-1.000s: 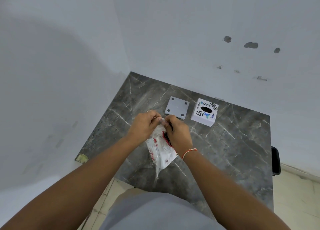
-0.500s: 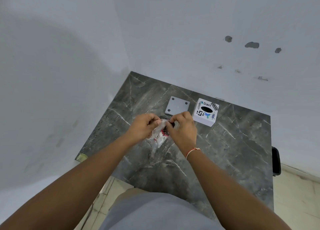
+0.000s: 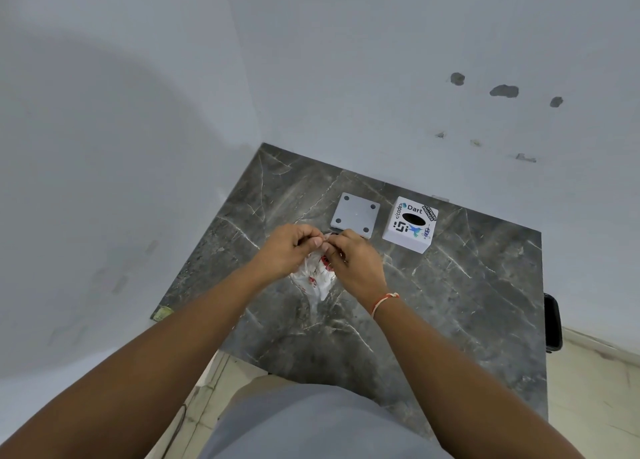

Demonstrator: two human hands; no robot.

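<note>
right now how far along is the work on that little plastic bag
Done: a gray plate and a white sticker box lie out on the table. In hand: left hand and right hand both pinch the top of the plastic bag. Left: its mouth is hidden by the fingers, so I cannot tell if it is open; emptying it probably remains.

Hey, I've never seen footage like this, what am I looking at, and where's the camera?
The camera is worn on a person's head, looking forward and down, so the two bare arms are the wearer's own; there is no machine. The left hand and right hand meet over a dark marbled table, and both pinch the top of a crumpled white plastic bag with red print. Beyond them lie a flat grey square plate with four holes and a white box with stickers and an oval hole on top. The bag's contents are hidden.
</note>
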